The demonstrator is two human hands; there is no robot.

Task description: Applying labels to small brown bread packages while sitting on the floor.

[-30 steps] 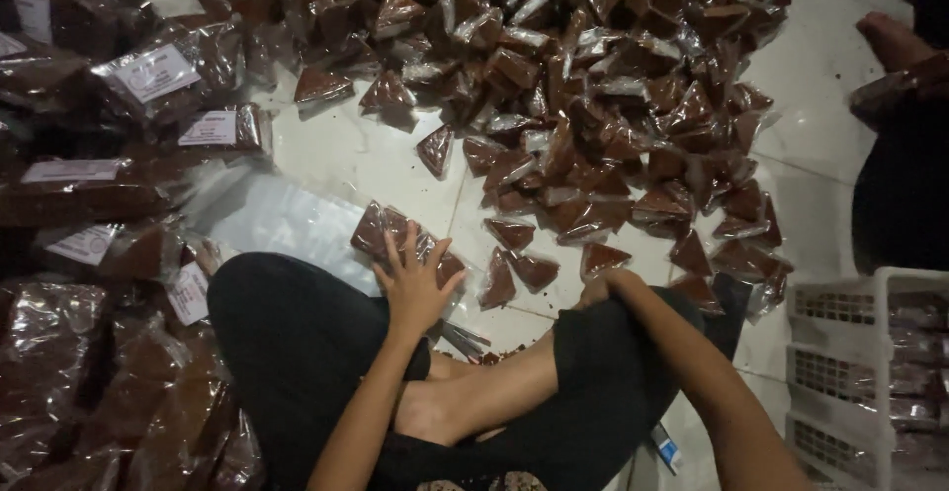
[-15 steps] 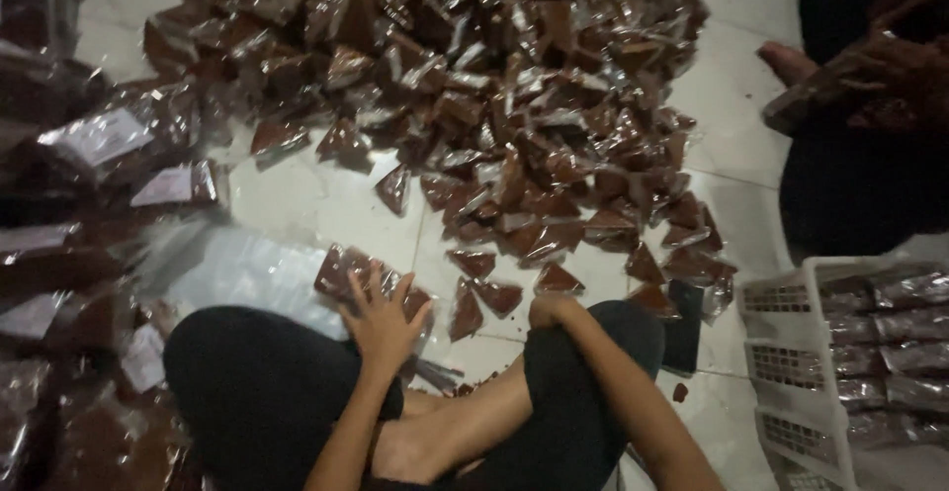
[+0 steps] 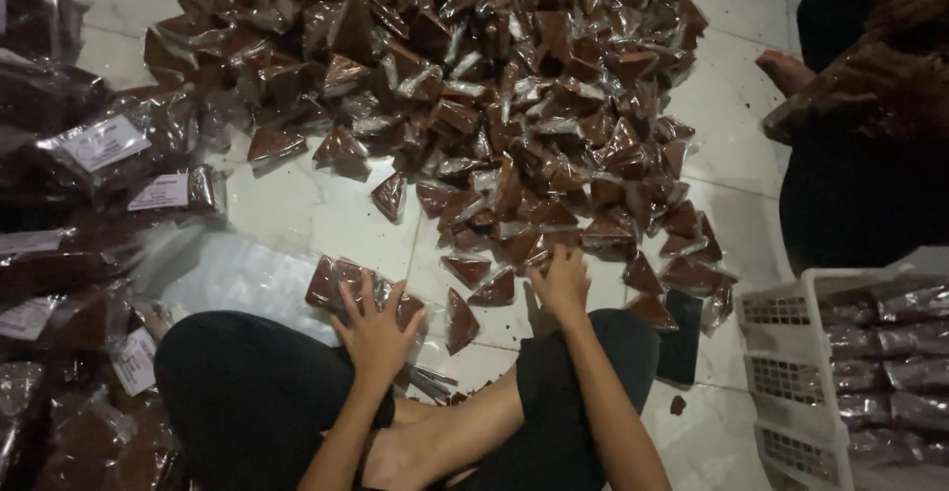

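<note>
The person sits cross-legged on the white tiled floor (image 3: 297,214), facing a wide heap of small triangular clear-plastic packets filled with dark brown stuff (image 3: 494,86). The left hand (image 3: 374,328) lies flat, fingers spread, pressing down on a small stack of those brown packets (image 3: 341,283) set just nearer the knees than the heap. The right hand (image 3: 561,281) reaches to the heap's near edge, fingers curled down onto the packets there; whether it has pinched one I cannot tell. To gather well, I judge it wise to keep the stack pinned flat so the slippery plastic does not slide, and to draw one packet at a time from the loose edge. Right of the heap stands a white slatted plastic crate (image 3: 791,353); left of it lie larger labelled bags (image 3: 109,145). Another person's foot (image 3: 786,71) shows beyond the heap's right side.
</note>
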